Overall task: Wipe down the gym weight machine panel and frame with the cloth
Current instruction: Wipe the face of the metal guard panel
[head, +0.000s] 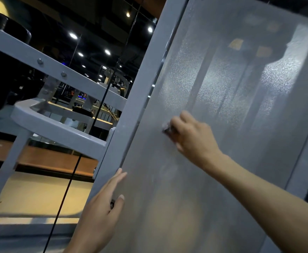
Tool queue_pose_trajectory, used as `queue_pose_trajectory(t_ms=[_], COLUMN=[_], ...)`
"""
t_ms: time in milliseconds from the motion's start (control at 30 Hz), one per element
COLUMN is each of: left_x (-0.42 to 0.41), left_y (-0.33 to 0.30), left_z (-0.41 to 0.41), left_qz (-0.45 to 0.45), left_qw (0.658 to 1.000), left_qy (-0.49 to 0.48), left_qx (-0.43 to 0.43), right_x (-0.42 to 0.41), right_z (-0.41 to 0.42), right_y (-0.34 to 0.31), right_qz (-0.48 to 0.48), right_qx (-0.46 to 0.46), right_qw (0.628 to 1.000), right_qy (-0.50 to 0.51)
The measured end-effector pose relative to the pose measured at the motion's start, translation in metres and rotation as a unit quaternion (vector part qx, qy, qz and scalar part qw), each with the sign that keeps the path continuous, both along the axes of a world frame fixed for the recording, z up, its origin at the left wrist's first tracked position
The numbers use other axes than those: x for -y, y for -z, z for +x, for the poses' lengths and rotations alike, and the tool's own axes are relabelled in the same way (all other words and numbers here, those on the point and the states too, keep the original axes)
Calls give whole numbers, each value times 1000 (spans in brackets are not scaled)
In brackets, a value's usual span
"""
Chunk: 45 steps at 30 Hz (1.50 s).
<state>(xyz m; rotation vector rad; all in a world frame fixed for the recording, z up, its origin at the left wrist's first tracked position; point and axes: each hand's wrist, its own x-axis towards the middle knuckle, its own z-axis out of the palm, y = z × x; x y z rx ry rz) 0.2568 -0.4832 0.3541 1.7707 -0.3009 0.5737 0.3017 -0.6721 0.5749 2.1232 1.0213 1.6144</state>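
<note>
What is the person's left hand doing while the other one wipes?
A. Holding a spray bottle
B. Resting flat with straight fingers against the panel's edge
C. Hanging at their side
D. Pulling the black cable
B: the left hand lies with straight fingers along the edge of the grey panel, while the right hand presses the cloth higher up.

My right hand (191,136) hides most of the cloth (167,127); only a blurred corner shows. The panel (222,106) is cut off at the top edge.
</note>
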Motion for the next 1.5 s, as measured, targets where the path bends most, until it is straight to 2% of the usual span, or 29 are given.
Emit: queue_pose_trajectory(t_ms=[67, 133, 200, 300, 367, 433, 567, 667, 733, 867, 933, 1067, 1167, 1233, 1367, 1433, 1500], left_x=[0, 2, 5, 7, 6, 4, 4, 7, 8, 9, 8, 9, 12, 14, 17, 17, 18], left_y=[1, 1, 2, 3, 3, 4, 2, 4, 5, 3, 3, 3, 3, 5, 6, 6, 6], left_z=[-1, -2, -2, -1, -1, 1, 0, -1, -1, -1, -1, -2, -1, -1, 0, 1, 1], left_qz=[0, 4, 10, 10, 6, 12, 28, 26, 29, 30, 36, 42, 32, 28, 35, 36, 39], left_qw=[1000, 1000, 1000, 1000, 1000, 1000, 999, 999, 999, 999, 999, 999, 999, 999, 999, 999, 999], left_qy=[4, -5, -14, -15, -7, 2, 4, -2, -5, -3, -6, -8, -7, -6, -17, -13, -7], left_qx=[12, 14, 3, -13, 1, 27, 37, 41, 43, 38, 38, 34, 29, 31, 32, 31, 30], right_x=[2, 8, 14, 22, 24, 21, 21, 26, 30, 35, 34, 40, 49, 56, 65, 63, 60], right_z=[-1, -1, 0, -6, -7, -6, -5, -6, -6, -12, -11, -11, -14, -16, -23, -22, -21], right_y=[26, 24, 0, -46, -48, -28, 29, 28, 2, -40, -27, 29, 30, 5, -36, -20, 13], right_qz=[-63, -99, -73, 49, 88, 76, -27, -84, -65, 51, 46, -40, -84, -57, 61, 51, 1], right_qx=[-24, -33, -11, 18, 28, 19, -16, -25, -9, 8, 15, -20, -33, -9, 7, 9, -10], right_qw=[998, 994, 997, 998, 995, 996, 999, 995, 997, 998, 998, 999, 995, 997, 997, 997, 999], right_qy=[11, 23, 24, 25, 25, 31, 32, 41, 41, 25, 26, 30, 47, 47, 39, 50, 49])
